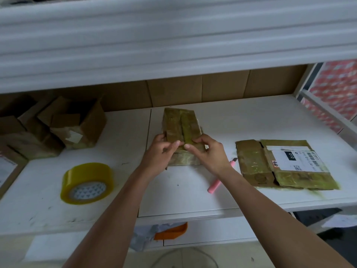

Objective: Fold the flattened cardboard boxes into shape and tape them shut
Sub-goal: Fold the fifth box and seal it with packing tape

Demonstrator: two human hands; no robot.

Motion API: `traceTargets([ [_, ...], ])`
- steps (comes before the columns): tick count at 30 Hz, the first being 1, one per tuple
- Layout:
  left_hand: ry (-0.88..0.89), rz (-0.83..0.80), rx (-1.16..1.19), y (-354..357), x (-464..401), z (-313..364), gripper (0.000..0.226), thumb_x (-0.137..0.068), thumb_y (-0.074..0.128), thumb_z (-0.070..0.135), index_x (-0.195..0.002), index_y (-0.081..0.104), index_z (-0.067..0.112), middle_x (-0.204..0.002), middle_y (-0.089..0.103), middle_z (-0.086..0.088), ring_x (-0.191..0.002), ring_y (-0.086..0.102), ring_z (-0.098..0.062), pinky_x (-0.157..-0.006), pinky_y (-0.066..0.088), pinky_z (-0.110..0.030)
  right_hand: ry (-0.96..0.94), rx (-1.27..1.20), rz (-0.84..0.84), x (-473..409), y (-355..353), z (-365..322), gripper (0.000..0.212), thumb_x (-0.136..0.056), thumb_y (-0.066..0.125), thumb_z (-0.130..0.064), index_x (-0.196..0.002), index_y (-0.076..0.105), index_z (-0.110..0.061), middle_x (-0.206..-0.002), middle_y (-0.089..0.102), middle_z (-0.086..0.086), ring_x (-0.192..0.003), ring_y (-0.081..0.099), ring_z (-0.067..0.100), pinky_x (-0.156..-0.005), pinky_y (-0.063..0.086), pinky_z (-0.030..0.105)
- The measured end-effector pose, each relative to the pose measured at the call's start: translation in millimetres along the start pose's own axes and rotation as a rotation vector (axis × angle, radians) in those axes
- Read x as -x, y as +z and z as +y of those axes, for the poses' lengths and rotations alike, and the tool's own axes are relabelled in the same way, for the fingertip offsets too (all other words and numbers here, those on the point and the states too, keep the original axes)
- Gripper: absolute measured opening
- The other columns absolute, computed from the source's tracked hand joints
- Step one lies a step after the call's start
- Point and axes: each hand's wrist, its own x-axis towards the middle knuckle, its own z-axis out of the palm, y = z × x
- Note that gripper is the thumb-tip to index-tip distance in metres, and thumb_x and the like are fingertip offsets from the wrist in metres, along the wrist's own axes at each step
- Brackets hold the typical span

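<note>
A small tape-covered cardboard box (181, 122) stands in the middle of the white shelf (260, 117). Its two top flaps are folded down and meet along a centre seam. My left hand (162, 149) grips the box's near left corner, fingers pressing the left flap. On the near right side my right hand (208, 151) pinches the right flap. A flattened taped box (257, 163) with a white shipping label lies to the right. At the front left sits a roll of yellow tape (87, 182). A pink utility knife (214, 184) lies beside my right forearm.
Several open cardboard boxes (77, 122) are piled at the back left of the shelf. Brown cardboard sheets (212, 88) line the back wall. Another white shelf (173, 45) hangs close overhead. An orange object (172, 231) lies below the shelf edge.
</note>
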Motion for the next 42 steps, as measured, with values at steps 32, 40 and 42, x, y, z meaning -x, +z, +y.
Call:
traceTargets([
  [32,-0.069,-0.148,0.141,-27.6,23.5,-57.4,0.057,-0.086,0.064,-0.01,-0.116,0.062,0.039,-0.141,0.04,0.006,-0.13,0.046,-0.014,-0.104,0.041,-0.016,-0.122,0.639,-0.085,9.1,61.9,-11.1,0.071,-0.077,0.057,-0.07,-0.118,0.037,-0.015,-0.11,0.057,0.007,-0.088,0.064,0.033,-0.072,0.056,0.043],
  [40,-0.08,0.007,0.389,-12.6,13.9,-60.6,0.045,-0.062,0.089,0.028,-0.102,0.071,0.037,-0.111,0.07,0.005,-0.1,0.069,-0.009,-0.08,0.055,-0.018,-0.177,0.55,-0.194,-5.8,50.1,-0.6,0.067,-0.074,0.076,-0.05,-0.122,0.041,-0.02,-0.111,0.062,0.002,-0.092,0.064,0.029,-0.075,0.049,0.036],
  [42,-0.115,0.112,0.423,-4.8,9.6,-61.5,0.04,-0.062,0.091,0.015,-0.094,0.074,0.033,-0.101,0.074,0.0,-0.093,0.072,-0.014,-0.078,0.057,-0.023,-0.165,0.486,-0.167,-2.2,51.2,1.1,0.07,-0.069,0.078,-0.055,-0.12,0.042,-0.022,-0.105,0.066,0.0,-0.087,0.064,0.027,-0.071,0.046,0.034],
])
